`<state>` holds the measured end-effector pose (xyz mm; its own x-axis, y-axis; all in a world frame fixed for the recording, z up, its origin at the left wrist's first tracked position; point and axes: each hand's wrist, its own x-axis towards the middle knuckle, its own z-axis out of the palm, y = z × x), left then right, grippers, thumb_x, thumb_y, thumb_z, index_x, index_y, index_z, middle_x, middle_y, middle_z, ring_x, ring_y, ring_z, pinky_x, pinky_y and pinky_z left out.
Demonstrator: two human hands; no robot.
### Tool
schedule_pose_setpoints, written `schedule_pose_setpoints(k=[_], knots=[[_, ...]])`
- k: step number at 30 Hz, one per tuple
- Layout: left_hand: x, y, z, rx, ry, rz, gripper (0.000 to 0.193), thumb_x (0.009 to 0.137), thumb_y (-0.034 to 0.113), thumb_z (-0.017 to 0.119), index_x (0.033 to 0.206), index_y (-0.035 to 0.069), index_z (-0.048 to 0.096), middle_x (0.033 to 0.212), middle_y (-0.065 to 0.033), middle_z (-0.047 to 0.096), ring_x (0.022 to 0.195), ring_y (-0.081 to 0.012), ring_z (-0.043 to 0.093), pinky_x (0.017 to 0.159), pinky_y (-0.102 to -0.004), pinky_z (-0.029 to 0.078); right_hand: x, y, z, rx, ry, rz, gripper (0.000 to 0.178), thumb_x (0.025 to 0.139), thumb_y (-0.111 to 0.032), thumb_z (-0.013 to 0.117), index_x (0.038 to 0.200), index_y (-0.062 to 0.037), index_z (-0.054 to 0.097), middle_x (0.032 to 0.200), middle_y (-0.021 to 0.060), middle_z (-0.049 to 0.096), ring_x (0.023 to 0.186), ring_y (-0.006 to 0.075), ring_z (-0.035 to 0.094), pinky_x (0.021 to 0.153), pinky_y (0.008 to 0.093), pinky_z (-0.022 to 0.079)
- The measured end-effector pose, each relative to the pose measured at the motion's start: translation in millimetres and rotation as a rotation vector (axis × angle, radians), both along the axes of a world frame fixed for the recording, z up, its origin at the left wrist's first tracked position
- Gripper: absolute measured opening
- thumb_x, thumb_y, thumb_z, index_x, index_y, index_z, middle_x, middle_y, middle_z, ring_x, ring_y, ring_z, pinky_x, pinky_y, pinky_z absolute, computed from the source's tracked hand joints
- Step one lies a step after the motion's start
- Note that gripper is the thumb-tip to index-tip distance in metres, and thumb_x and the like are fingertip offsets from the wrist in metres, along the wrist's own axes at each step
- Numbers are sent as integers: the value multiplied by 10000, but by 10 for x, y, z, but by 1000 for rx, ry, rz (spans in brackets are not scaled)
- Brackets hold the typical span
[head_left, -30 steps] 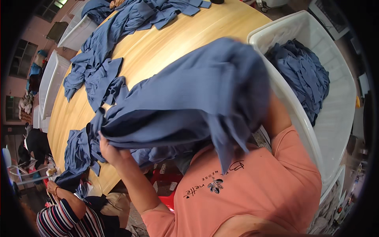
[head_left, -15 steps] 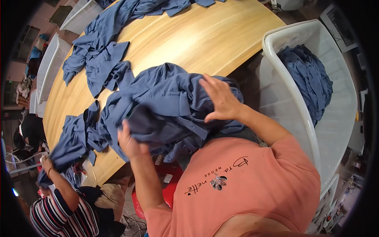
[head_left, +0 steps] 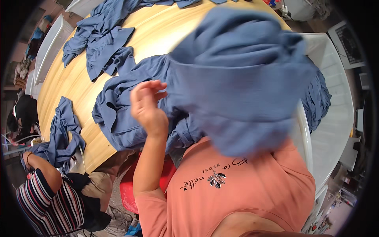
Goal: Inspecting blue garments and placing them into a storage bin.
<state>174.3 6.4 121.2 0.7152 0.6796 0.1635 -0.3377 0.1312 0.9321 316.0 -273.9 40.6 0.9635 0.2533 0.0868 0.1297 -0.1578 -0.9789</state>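
Lifted cloth: a broad blue piece (head_left: 244, 83), blurred, is raised in front of the wearer's chest and right side; whether it joins the pile below cannot be told.
Left grip: empty-looking, fingers loosely curled (head_left: 150, 108), in front of the blue pile (head_left: 130, 118); contact cannot be told.
Right grip: hidden by the lifted cloth, so I cannot tell whether it holds anything.
Tabletop: pale wood (head_left: 158, 31), with the pile lying over its near edge.
White bin: at the right (head_left: 341, 118), holding a blue heap (head_left: 319, 98); the lifted cloth overlaps its near side in view.
Handling: best, I judge, to hold the lifted piece by a firm edge, steady the pile with the left grip so layers do not drag, and let loose folds fall straight, clear of the bin's rim.
Shirt print: dark lettering around a sparkly leaf-like motif (head_left: 216, 179) on the coral shirt (head_left: 256, 193).
Cloth labels: none readable on the blue pieces.
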Motion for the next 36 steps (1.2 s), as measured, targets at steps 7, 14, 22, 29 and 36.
schedule_pose_setpoints(k=[7,14,22,29,36], knots=[[18,-783,-545,552,128,-1060,477,578,118,738,1013,-10,586,965,-185,614,989,-321,580,839,-379,447,306,-627,355,399,83,-291,576,704,-217,665,1202,-13,460,1136,159,462,1060,254,464,860,375,391],[-358,530,613,398,242,-298,307,639,188,738,856,-7,644,805,-59,666,697,-124,599,675,-285,491,926,-599,-53,872,272,-315,454,763,-157,620,1160,13,480,1022,132,534,970,206,530,802,323,438],[-210,1582,455,1240,960,245,502,641,209,757,1064,-1,586,910,-133,645,796,-250,620,734,-320,480,1132,303,-337,328,142,-672,371,795,-93,586,1123,50,487,993,158,578,936,208,573,786,306,459],[-419,1054,-353,1307,505,132,378,627,159,773,959,58,624,1007,-120,610,1028,-303,529,869,-382,424,255,912,151,-633,-949,138,549,643,-140,717,1144,-48,511,1133,147,534,1079,311,497,930,399,351],[-451,949,-332,1392,504,78,225,644,78,685,857,69,613,874,-85,591,917,-283,545,796,-407,410,638,862,-64,-684,-1020,-190,133,671,-44,524,796,-85,542,770,43,527,796,262,521,708,401,356]])
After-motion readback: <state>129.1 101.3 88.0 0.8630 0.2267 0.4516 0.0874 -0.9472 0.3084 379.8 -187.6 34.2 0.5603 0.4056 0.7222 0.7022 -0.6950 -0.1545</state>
